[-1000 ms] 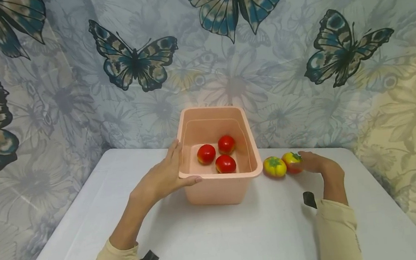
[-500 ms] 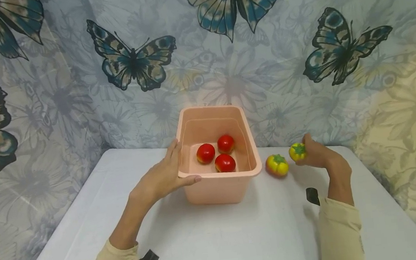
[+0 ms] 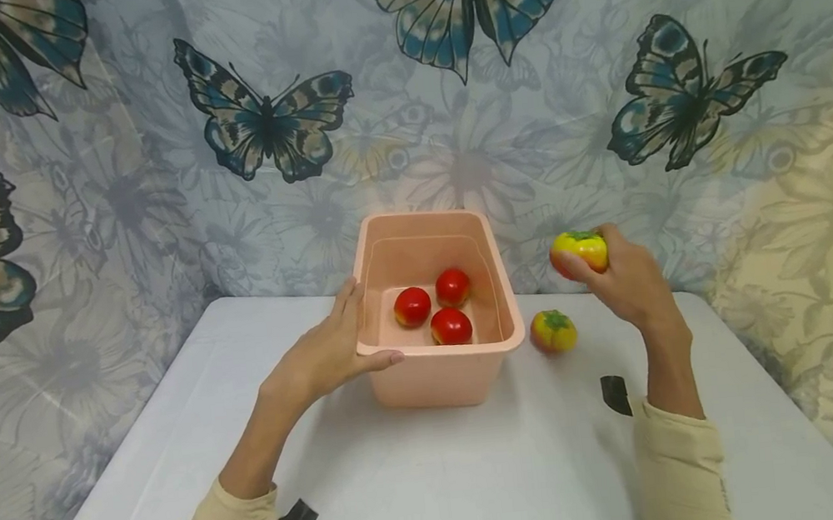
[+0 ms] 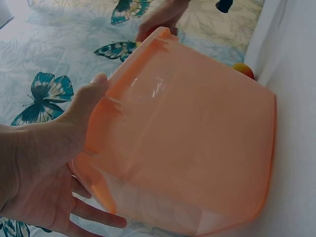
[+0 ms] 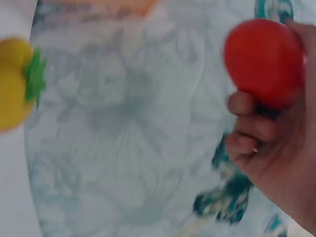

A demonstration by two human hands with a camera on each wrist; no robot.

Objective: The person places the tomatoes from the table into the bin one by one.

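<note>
Tomato (image 3: 579, 253) in yellow and red with a green stalk cap is what I have in my right hand (image 3: 625, 282), fingers curled around it, lifted clear of the white table (image 3: 482, 471) and held to the right of the bin and above its rim level. From the right wrist view the same fruit (image 5: 264, 61) shows its red side, gripped at the fingertips (image 5: 247, 123).

A second yellow-and-red tomato (image 3: 553, 331) lies on the table just beside the bin's right wall, below my raised hand; I cannot tell whether it touches the bin. In the right wrist view it appears at the left edge (image 5: 17, 81), blurred.

My left hand (image 3: 327, 352) holds the pink plastic bin (image 3: 436, 384) at its left wall: the thumb lies along the near rim and the fingers press flat against the outer side. The left wrist view shows that hand (image 4: 47, 163) spread against the bin's side (image 4: 197, 158), thumb over the lip.

Inside the bin I see three red tomatoes (image 3: 451, 325) clustered close together on the floor of it, towards the near end.

Behind the table hangs a butterfly-print cloth (image 3: 268, 124).
</note>
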